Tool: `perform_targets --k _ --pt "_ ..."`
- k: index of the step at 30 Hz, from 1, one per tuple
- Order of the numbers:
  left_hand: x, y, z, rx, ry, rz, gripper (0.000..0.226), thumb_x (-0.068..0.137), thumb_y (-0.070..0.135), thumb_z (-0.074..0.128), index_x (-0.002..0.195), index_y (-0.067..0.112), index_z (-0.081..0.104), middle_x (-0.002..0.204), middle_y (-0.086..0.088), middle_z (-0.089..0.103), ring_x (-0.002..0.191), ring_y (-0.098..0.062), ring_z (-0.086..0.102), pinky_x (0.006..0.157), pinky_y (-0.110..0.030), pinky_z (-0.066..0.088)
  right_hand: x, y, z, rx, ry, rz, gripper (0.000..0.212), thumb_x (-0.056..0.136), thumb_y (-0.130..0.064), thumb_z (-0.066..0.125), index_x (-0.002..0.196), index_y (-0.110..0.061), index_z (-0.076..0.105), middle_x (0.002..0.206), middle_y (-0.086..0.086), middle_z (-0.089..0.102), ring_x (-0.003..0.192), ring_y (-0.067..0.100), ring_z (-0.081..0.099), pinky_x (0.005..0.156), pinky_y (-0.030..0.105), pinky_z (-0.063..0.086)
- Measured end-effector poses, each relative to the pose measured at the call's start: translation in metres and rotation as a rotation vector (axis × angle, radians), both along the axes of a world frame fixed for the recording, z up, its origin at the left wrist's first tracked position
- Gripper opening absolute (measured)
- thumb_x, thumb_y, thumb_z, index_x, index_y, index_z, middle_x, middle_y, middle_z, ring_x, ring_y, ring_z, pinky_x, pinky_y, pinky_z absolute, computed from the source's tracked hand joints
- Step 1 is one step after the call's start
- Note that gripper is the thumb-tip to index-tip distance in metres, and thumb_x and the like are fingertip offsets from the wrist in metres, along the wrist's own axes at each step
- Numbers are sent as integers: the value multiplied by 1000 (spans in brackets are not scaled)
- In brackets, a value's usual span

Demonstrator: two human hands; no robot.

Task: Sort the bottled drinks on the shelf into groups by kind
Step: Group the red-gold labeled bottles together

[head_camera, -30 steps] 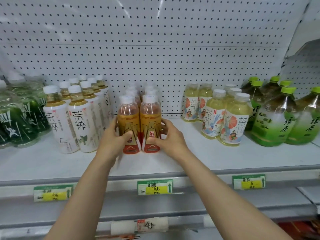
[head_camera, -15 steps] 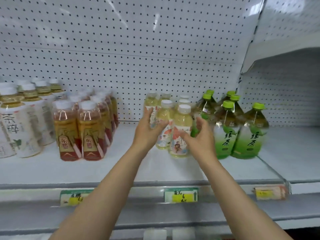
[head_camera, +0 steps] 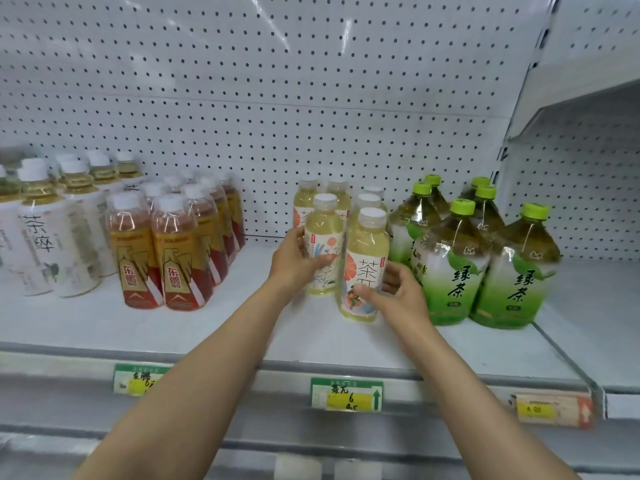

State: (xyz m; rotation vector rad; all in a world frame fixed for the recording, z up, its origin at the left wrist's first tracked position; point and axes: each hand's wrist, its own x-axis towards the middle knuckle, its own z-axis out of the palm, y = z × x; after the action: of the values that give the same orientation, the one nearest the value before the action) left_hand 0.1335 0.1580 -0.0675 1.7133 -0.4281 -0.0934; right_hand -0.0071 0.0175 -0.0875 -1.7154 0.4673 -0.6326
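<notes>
On the white metal shelf (head_camera: 214, 327), backed by white pegboard (head_camera: 277, 98), the bottled drinks stand in four groups. The person's left hand (head_camera: 294, 263) grips a pale yellow tea bottle with a white cap and illustrated label (head_camera: 323, 249), fingers curled round its lower half; the bottle stands upright. The right hand (head_camera: 398, 294) holds a second pale yellow bottle with an orange-fruit label (head_camera: 363, 268) just beside the first, thumb across the front and fingers behind; its label reads "茶" in large characters. Four more bottles of this kind (head_camera: 367, 202) stand behind the pair. To the right, touching that group, are large green-capped green tea bottles (head_camera: 485, 258) marked "绿茶". To the left, well apart, stand amber bottles with gold and red labels (head_camera: 173, 251) marked "东鹏", and beyond them white-labelled bottles (head_camera: 45, 233) reading "茶粹". On the shelf edge, a green and yellow price tag (head_camera: 347, 394) carries handwriting "茶π 6"; a second tag (head_camera: 138, 379) is partly covered by the left forearm; a third, orange-edged tag (head_camera: 552, 408) is too blurred to read.
</notes>
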Motion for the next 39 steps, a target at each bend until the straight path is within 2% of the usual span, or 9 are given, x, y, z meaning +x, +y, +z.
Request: perform_targets --k 5,11,16,22,27,30,32,34,39 --pt "40 9 -20 243 -114 163 109 29 81 84 122 34 51 118 4 63 114 -21 61 92 -45 56 -5 -1 -3 -7 -12 -1 70 65 -19 94 121 -23 53 112 -7 65 105 13 62 87 29 53" --pt "34 28 -2 31 31 -124 60 75 6 85 126 21 57 115 3 70 110 -19 67 83 -30 55 3 1 -4 -20 64 25 85 51 -51 91 126 -25 60 119 -8 69 110 12 65 96 41 56" --pt "49 10 3 35 5 -15 69 70 9 90 126 20 51 110 4 67 96 -13 67 78 -32 57 3 2 -8 -33 68 21 92 43 -62 86 124 -29 62 120 -10 70 113 11 64 99 43 54" --pt "74 -7 9 142 -79 107 74 67 16 93 129 15 52 115 -1 68 99 -19 66 88 -39 58 1 0 -7 -14 53 22 67 65 -32 93 124 -28 60 116 -11 70 111 11 62 91 33 53" --pt "78 -8 7 167 -61 111 80 67 20 93 131 12 45 115 -2 64 99 -18 65 76 -30 56 -9 1 -2 41 31 19 61 66 -22 93 117 -29 60 112 -9 71 107 11 64 89 31 53" --pt "65 -11 8 234 -228 227 95 71 33 90 147 14 36 138 -7 50 133 -25 47 107 -41 44 -19 8 -5 62 17 -23 60 66 -23 92 117 -29 61 110 -9 73 107 12 65 92 37 54" --pt "40 -15 15 114 -470 328 84 80 39 82 147 14 39 138 -6 46 133 -23 40 109 -36 37 -26 12 -8 69 -4 -66 59 66 -24 92 116 -31 61 110 -10 73 106 10 65 92 37 54" --pt "20 -25 26 -8 -547 184 70 84 38 78 142 17 46 127 1 52 122 -18 50 102 -30 41 -29 14 -9 77 -35 -124 60 67 -23 92 117 -30 61 110 -9 72 106 10 64 88 33 54" --pt "0 -51 42 46 -192 -321 90 78 28 86 152 17 36 127 8 52 115 -10 56 91 -18 50 -29 16 -8 89 -52 -172 58 68 -25 91 117 -30 61 109 -9 72 104 10 65 81 27 52"
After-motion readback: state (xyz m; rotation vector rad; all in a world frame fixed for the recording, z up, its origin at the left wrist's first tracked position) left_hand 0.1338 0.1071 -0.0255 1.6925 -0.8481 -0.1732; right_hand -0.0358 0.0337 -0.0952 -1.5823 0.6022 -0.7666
